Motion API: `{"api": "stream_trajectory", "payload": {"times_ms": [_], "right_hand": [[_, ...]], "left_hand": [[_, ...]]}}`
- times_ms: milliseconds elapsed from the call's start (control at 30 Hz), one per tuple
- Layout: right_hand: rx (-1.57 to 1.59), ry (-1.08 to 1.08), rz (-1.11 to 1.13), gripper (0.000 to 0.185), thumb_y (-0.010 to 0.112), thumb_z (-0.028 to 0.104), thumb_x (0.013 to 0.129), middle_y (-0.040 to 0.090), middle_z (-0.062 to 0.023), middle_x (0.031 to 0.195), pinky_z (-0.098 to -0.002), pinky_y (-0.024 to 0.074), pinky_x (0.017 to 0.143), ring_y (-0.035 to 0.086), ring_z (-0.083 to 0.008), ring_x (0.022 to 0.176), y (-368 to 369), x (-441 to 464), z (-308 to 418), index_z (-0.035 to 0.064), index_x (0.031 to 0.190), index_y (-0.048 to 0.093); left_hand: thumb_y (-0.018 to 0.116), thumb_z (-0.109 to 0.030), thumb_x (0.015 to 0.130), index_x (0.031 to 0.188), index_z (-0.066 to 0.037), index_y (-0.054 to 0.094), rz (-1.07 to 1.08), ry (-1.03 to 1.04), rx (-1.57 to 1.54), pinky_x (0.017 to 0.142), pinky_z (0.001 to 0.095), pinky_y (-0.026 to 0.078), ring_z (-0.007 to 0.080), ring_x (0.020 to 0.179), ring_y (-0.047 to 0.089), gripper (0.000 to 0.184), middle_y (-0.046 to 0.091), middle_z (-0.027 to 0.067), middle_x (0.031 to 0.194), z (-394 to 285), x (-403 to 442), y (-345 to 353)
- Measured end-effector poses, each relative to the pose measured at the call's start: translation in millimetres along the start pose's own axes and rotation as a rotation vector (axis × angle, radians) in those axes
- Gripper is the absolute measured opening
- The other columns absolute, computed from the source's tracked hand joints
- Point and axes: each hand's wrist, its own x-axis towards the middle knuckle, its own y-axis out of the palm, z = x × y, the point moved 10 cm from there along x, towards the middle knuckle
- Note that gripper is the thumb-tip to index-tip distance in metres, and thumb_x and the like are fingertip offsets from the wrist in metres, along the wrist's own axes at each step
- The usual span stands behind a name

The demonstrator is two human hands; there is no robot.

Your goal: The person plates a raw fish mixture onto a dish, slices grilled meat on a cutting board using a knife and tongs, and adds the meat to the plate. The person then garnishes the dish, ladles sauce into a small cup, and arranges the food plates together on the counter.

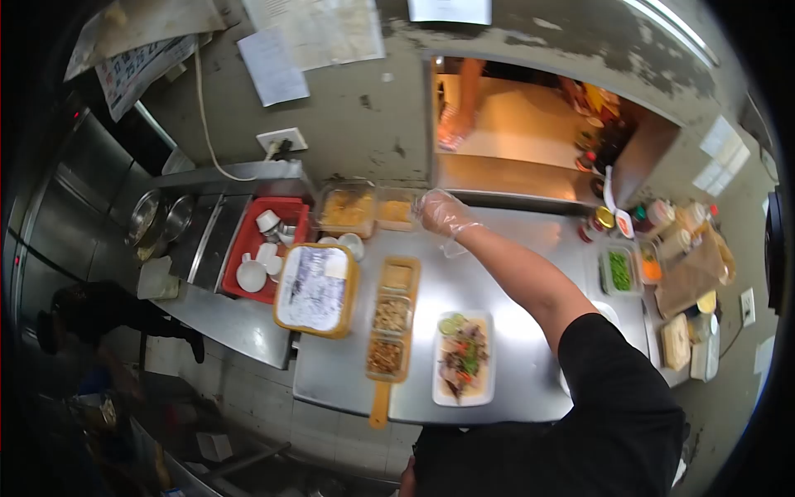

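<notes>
My right hand (445,214), in a clear plastic glove, reaches to the back of the steel counter, at the edge of a small container of orange-yellow food (396,214). Its fingertips are too blurred to make out. Low in the view, a small part of my left hand (407,479) shows beside the black clothing, its fingers hidden. On the counter a white rectangular dish (464,358) holds food with greens and lime slices. Left of the dish lies a wooden paddle tray (379,402) carrying several containers of toppings.
A yellow-rimmed tub (352,286) and a red bin (236,273) stand left. Green garnish (619,271), jars and bottles (658,215) line the right. Another person's arm (468,91) shows through the pass window; a dark-clothed person (99,311) is at far left.
</notes>
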Motion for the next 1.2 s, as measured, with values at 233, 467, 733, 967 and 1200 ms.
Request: {"api": "stream_trajectory", "payload": {"times_ms": [233, 467, 733, 967, 1200], "right_hand": [[-0.240, -0.011, 0.139, 0.019, 0.056, 0.013, 0.081, 0.069, -0.0121, 0.099, -0.0420, 0.0519, 0.082, 0.065, -0.0299, 0.096, 118, 97, -10, 0.0110, 0.094, 0.070], [-0.045, 0.062, 0.174, 0.018, 0.054, 0.014, 0.083, 0.067, -0.0162, 0.098, -0.0418, 0.0517, 0.082, 0.065, -0.0319, 0.095, 90, 101, 14, 0.0069, 0.090, 0.069], [-0.295, 0.099, -0.078, 0.019, 0.059, 0.024, 0.082, 0.068, -0.0110, 0.082, -0.0426, 0.0514, 0.071, 0.066, -0.0311, 0.073, -46, -94, -40, 0.0082, 0.083, 0.069], [0.329, 1.031, -0.110, 0.019, 0.067, 0.025, 0.078, 0.067, -0.0108, 0.078, -0.0345, 0.0514, 0.071, 0.064, -0.0206, 0.073, -193, -459, -148, 0.0059, 0.081, 0.070], [0.338, 0.788, 0.039, 0.016, 0.062, 0.016, 0.083, 0.068, -0.0146, 0.086, -0.0386, 0.0508, 0.079, 0.065, -0.0297, 0.083, -140, -546, -138, 0.0056, 0.093, 0.070]], "left_hand": [[0.053, -0.049, 0.090, 0.111, 0.004, 0.064, 0.036, -0.011, -0.014, 0.086, 0.0380, 0.048, 0.0335, 0.098, 0.064, 0.058, 0.066, 0.0234, 0.104, -63, 47, -50], [0.050, -0.051, 0.091, 0.111, 0.004, 0.063, 0.080, 0.036, 0.091, 0.087, 0.0377, 0.047, 0.0335, 0.099, 0.064, 0.060, 0.066, 0.0238, 0.106, -123, 85, -77], [0.048, -0.052, 0.092, 0.112, 0.004, 0.063, 0.181, 0.096, 0.348, 0.089, 0.0373, 0.046, 0.0336, 0.099, 0.064, 0.062, 0.065, 0.0243, 0.107, -135, 82, -71], [0.046, -0.054, 0.093, 0.112, 0.005, 0.063, 0.267, 0.068, 0.557, 0.090, 0.0369, 0.046, 0.0336, 0.100, 0.063, 0.064, 0.065, 0.0248, 0.108, -102, 55, -42], [0.044, -0.055, 0.094, 0.112, 0.005, 0.062, 0.231, 0.021, 0.750, 0.091, 0.0366, 0.045, 0.0336, 0.100, 0.063, 0.066, 0.065, 0.0252, 0.109, -118, 18, 39]]}}
